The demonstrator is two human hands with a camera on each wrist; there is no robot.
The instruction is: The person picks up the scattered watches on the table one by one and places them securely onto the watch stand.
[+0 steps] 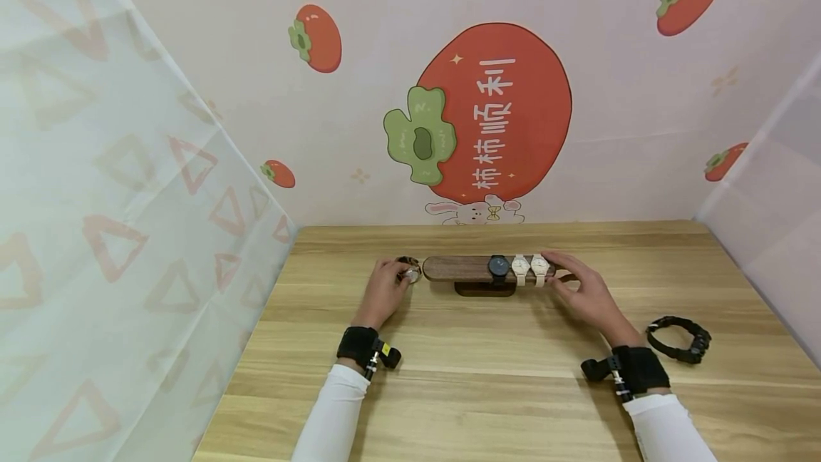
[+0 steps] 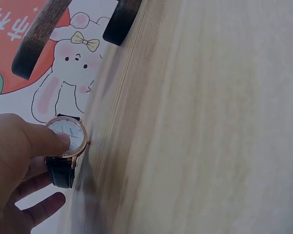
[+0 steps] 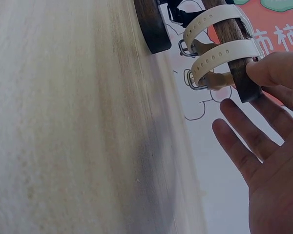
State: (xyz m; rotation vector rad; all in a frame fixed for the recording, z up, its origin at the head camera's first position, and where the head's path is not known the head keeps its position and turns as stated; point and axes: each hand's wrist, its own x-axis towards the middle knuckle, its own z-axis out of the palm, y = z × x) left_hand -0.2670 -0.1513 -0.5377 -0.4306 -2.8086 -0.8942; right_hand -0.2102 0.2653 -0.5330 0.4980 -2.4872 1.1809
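My left hand pinches a wristwatch with a white dial, rose-gold case and dark strap. The thumb lies across its dial in the left wrist view. Just right of it stands a dark wooden watch stand, a rounded bar on a short base. Toward the bar's right half sit a black watch and two cream watches, their straps wrapped around the bar. My right hand holds the bar's right end, the thumb on the near side and some fingers behind, partly hidden.
A black chunky watch lies on the wooden table, to the right of my right wrist. Behind the table rises a printed backdrop, with pale patterned sheets at both sides.
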